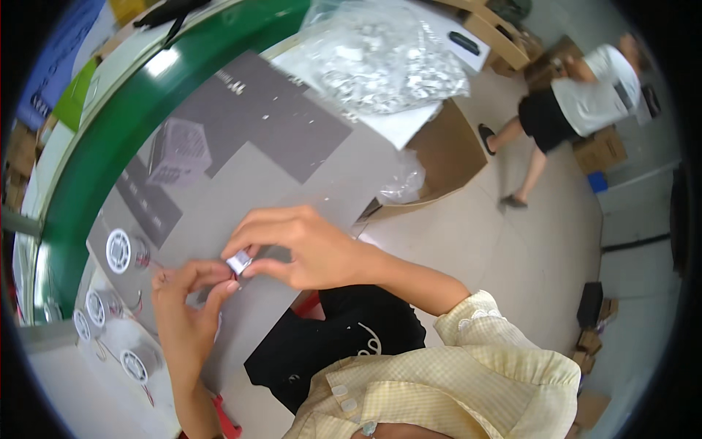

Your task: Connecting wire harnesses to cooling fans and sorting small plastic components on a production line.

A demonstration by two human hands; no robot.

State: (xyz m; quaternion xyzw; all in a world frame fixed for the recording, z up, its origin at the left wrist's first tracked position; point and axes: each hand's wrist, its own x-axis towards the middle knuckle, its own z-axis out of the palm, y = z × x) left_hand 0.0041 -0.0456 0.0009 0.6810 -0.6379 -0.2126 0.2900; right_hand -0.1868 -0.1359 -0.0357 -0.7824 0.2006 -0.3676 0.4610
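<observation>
The grey bench (241,190), marked with darker patches and dotted with small pale scraps, stretches out ahead, a curved green band (77,175) running along its left and far side. A large clear bag (380,66) of small silvery pieces lies on a white sheet (401,126) at the far end; just beyond the bench's right edge, an open cardboard box (453,157) holds crumpled plastic film (406,179). On the pale tiled floor (541,241), another person (589,99) in a white top and black shorts stands well apart, with more cartons (585,340) along the right-hand wall. Near the bench's left corner sits a round white part (118,251) with thin wires, and three similar parts (139,364) sit lower down. Over the bench, the right hand's (314,249) grip is closed on a small white block (239,262) between thumb and fingers; the left hand's (186,304) grip is pinched at a red wire (234,276) just below it. The fingertips hide part of the block and most of the wire. Whether the pale purple boxy shape (179,150) is printed or solid is hard to tell. The other person's feature details are blurred, and the lens's dark rim cuts off the room's edges.
</observation>
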